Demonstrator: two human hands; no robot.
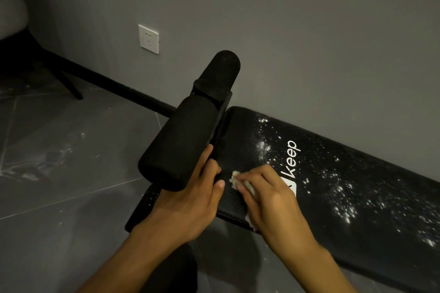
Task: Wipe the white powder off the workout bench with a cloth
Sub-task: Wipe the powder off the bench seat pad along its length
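– Workout bench: what's at its left end?
– A black foam roller. The left hand sits against it with its thumb on the pad. Its fingers are partly hidden, so I cannot tell whether they grip.
– The cloth?
– The pale, bunched cloth lies on the pad just right of that thumb. The right hand presses it down, fingers curled over it.
– The white powder?
– White powder speckles the pad further right, past the "keep" logo.

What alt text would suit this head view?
A person's right hand presses a crumpled white cloth onto a black padded workout bench speckled with white powder, while the left hand rests beside its black foam roller.
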